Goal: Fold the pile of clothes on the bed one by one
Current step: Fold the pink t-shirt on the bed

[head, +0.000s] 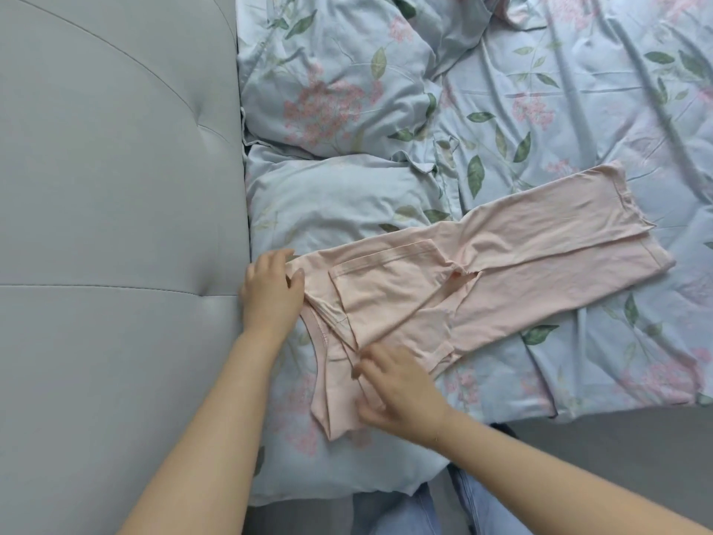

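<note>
A pale pink garment (501, 260) lies spread on the floral bed cover, its long body running up to the right, with one sleeve folded over its middle (386, 287). My left hand (270, 293) rests on the garment's left end near the headboard, fingers curled over the fabric edge. My right hand (393, 388) lies on the lower left part of the garment, fingers bent and pinching the cloth near a hanging flap (335, 399). More pink cloth (513, 13) shows at the top edge of the bed.
A grey padded headboard (115, 225) fills the left side. Floral pillows (332, 94) lie next to it, and a floral sheet (578, 90) covers the bed. The bed's near edge (578, 413) runs at lower right. My jeans-clad legs (405, 511) are below.
</note>
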